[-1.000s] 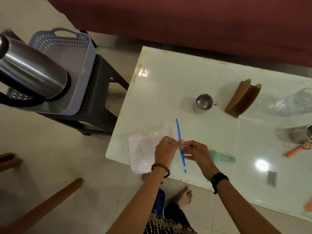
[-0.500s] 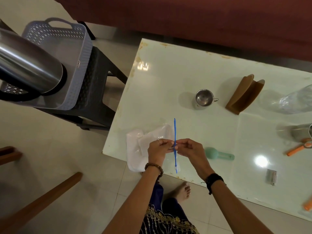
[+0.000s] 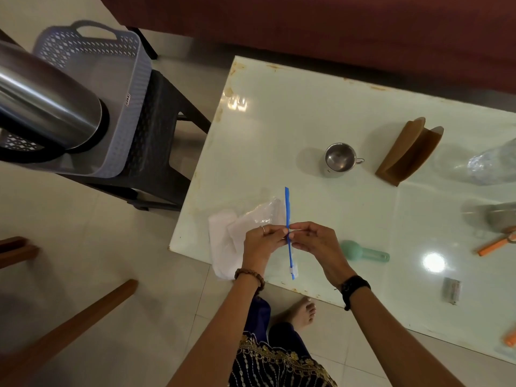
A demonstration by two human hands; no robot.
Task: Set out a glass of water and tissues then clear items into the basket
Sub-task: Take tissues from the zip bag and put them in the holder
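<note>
A clear zip bag of white tissues (image 3: 245,227) lies at the near left corner of the white table (image 3: 307,129). Its blue zip strip (image 3: 287,208) runs straight away from me. My left hand (image 3: 262,241) and my right hand (image 3: 312,241) pinch the strip from either side, fingertips almost touching. A small steel cup (image 3: 339,160) stands mid-table beside a brown wooden tissue holder (image 3: 410,152). A grey plastic basket (image 3: 111,88) sits on a dark stool to the left. A steel kettle (image 3: 42,104) rests in the basket.
A clear plastic bottle (image 3: 491,163) lies at the right edge, above a steel mug (image 3: 499,216) and an orange tool (image 3: 494,245). A green scoop (image 3: 363,251) and a small silver packet (image 3: 451,289) lie near the front edge. Wooden chair parts (image 3: 69,328) are at lower left.
Both hands have drawn closer together on the blue strip, which has turned from slanted to nearly straight. The camera view has shifted slightly.
</note>
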